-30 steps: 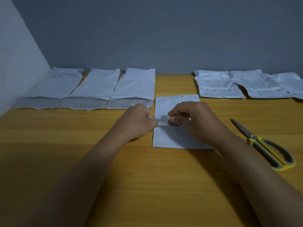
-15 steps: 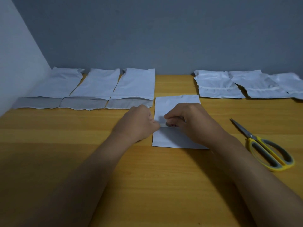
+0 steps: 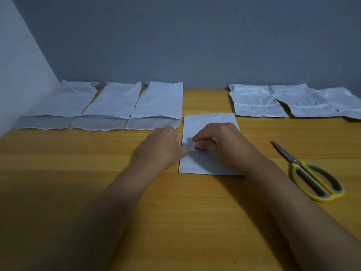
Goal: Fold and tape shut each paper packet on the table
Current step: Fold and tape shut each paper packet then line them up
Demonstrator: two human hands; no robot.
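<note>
Right hand (image 3: 220, 141) grips tape roll (image 3: 201, 149), label unreadable; left hand (image 3: 163, 146) pinches tape on packet (image 3: 205, 122).

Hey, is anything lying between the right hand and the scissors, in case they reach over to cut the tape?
Nothing visible. The right hand grips the tape roll on the middle packet; the scissors lie to its right, with only bare table between, blades pointing away from the person.

Head view looks forward and down (close) over the table (image 3: 175, 222).
</note>
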